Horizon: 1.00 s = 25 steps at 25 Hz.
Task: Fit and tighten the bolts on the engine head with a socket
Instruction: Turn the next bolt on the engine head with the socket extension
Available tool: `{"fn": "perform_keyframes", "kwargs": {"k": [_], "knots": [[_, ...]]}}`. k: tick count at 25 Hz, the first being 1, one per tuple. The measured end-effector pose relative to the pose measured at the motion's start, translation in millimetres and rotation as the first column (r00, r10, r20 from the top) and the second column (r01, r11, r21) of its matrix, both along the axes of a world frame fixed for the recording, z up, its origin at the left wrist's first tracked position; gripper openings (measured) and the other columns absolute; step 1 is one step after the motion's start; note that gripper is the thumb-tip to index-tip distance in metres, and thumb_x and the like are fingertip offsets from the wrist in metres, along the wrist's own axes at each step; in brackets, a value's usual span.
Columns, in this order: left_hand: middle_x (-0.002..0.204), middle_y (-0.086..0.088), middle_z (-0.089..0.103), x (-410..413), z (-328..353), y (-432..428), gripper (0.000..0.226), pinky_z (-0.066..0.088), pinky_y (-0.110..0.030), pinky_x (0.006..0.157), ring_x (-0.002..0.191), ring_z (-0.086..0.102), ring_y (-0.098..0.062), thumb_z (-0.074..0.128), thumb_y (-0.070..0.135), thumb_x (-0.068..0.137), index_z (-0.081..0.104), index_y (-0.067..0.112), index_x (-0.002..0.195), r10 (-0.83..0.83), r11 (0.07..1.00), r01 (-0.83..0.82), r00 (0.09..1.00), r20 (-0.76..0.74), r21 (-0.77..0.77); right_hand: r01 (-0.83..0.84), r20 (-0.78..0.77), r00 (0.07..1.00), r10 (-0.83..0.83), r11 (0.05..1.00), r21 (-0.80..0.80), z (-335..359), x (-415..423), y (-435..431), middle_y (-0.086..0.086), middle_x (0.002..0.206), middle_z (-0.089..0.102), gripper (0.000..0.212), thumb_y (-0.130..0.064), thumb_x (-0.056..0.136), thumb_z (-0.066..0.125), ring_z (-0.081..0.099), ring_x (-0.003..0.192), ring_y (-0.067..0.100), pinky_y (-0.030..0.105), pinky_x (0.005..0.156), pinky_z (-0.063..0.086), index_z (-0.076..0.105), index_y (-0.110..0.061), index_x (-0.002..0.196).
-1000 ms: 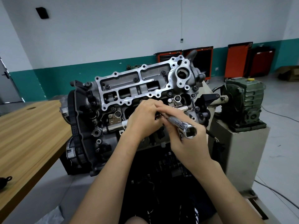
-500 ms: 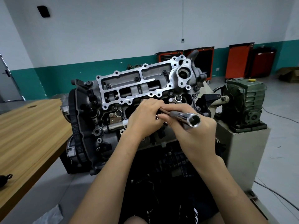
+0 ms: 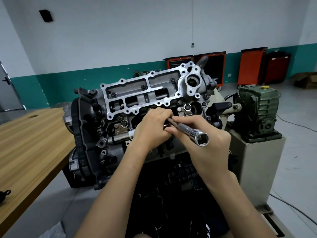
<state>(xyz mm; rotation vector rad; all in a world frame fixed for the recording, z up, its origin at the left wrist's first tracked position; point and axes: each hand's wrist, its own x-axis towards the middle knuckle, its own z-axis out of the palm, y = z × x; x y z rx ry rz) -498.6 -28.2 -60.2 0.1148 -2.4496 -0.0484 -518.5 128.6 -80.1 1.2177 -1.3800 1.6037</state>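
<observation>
A wooden table [image 3: 29,143] is lying left of the grip, red cabinets [image 3: 249,67] beyond. The right hand [image 3: 205,146] is gripping the socket [image 3: 190,130], the left hand [image 3: 151,129] pinching its tip at the engine head [image 3: 142,93].

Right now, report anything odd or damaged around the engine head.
Nothing damaged or spilled. Only oddity: the socket, held by the left hand and right hand, has no handle on its open square end.

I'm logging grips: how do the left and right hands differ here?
The left hand curls round the thin far end of the socket tool, against the engine head; the right hand pinches its thick shaft, nearer the camera. The left hand shows its back; the right hand sits below the tool. Both hold one tool.
</observation>
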Motion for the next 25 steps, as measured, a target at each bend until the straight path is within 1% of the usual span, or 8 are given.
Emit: {"fn": "perform_keyframes", "kwargs": {"k": [5,7,11,16,19,21,23,25], "knots": [[0.084,0.013,0.049,1.7,1.3,1.7,0.007,0.026,-0.001,0.076,0.08,0.033,0.0,0.054,0.016,0.08,0.057,0.017,0.087,-0.024,0.998,0.027,0.998,-0.053,0.056,-0.03,-0.084,0.996,0.041,0.992,0.123,-5.2,3.9,-3.2,0.008,0.108,0.07,0.029,0.013,0.082,0.065,0.064,0.1,0.012,0.019,0.091,0.05,0.066,0.005,0.11],[0.085,0.009,0.052,1.1,0.5,0.9,0.006,0.027,-0.004,0.074,0.081,0.035,-0.004,0.053,0.016,0.08,0.056,0.014,0.086,-0.012,0.999,0.013,0.999,-0.037,0.033,0.009,-0.101,0.995,0.002,0.994,0.108,-3.0,0.3,-2.3,0.006,0.098,0.073,0.028,0.014,0.079,0.07,0.067,0.089,0.011,0.019,0.081,0.053,0.069,0.003,0.105],[0.086,0.002,0.055,-1.2,0.4,-0.3,0.014,0.027,-0.022,0.071,0.085,0.045,-0.017,0.054,0.023,0.079,0.055,0.012,0.086,-0.002,1.0,0.002,1.0,-0.004,-0.026,0.055,-0.072,0.996,-0.054,0.998,0.017,-2.0,-0.7,0.1,0.006,0.077,0.072,0.024,-0.008,0.074,0.082,0.065,0.06,0.026,0.031,0.057,0.049,0.072,-0.002,0.096],[0.087,0.007,0.055,2.0,0.9,1.6,0.011,0.026,-0.003,0.075,0.079,0.032,-0.002,0.052,0.016,0.08,0.058,0.013,0.088,-0.015,0.999,0.018,0.998,-0.056,0.043,-0.033,-0.114,0.992,0.047,0.992,0.12,-7.5,2.7,-4.9,0.01,0.108,0.07,0.027,0.013,0.083,0.066,0.066,0.1,0.015,0.023,0.09,0.052,0.066,0.006,0.109],[0.088,0.002,0.056,0.5,0.3,2.0,0.009,0.026,-0.016,0.068,0.086,0.042,-0.012,0.053,0.015,0.08,0.056,0.012,0.089,0.004,1.0,-0.004,1.0,-0.021,0.008,0.058,-0.127,0.991,-0.046,0.994,0.093,-3.1,-2.4,-3.9,0.007,0.092,0.073,0.028,0.011,0.076,0.074,0.066,0.083,0.012,0.017,0.076,0.052,0.071,0.001,0.102],[0.087,0.002,0.055,-1.0,0.8,1.2,0.008,0.024,-0.021,0.068,0.086,0.044,-0.017,0.056,0.017,0.08,0.054,0.012,0.087,0.014,1.0,-0.014,1.0,0.003,-0.019,0.054,-0.071,0.996,-0.051,0.998,0.039,-1.2,-2.9,-2.5,0.006,0.081,0.073,0.022,-0.001,0.076,0.08,0.066,0.068,0.019,0.025,0.062,0.052,0.072,-0.003,0.096],[0.084,0.008,0.051,-0.5,0.5,0.8,0.008,0.024,-0.018,0.067,0.083,0.042,-0.012,0.056,0.017,0.079,0.048,0.018,0.081,-0.003,1.0,0.003,1.0,-0.008,0.006,-0.014,-0.055,0.998,0.015,0.999,0.029,-1.5,-1.8,-2.4,0.004,0.089,0.073,0.018,-0.006,0.08,0.076,0.068,0.077,0.019,0.026,0.069,0.054,0.071,-0.003,0.097],[0.083,0.014,0.048,1.4,0.5,2.2,0.01,0.028,-0.008,0.07,0.08,0.036,-0.004,0.054,0.017,0.077,0.047,0.025,0.079,-0.03,0.997,0.033,0.998,-0.048,0.063,-0.015,-0.097,0.995,0.024,0.996,0.093,-4.5,0.3,-4.2,0.004,0.106,0.07,0.024,0.008,0.082,0.07,0.065,0.098,0.011,0.019,0.089,0.05,0.068,0.002,0.106]]}}
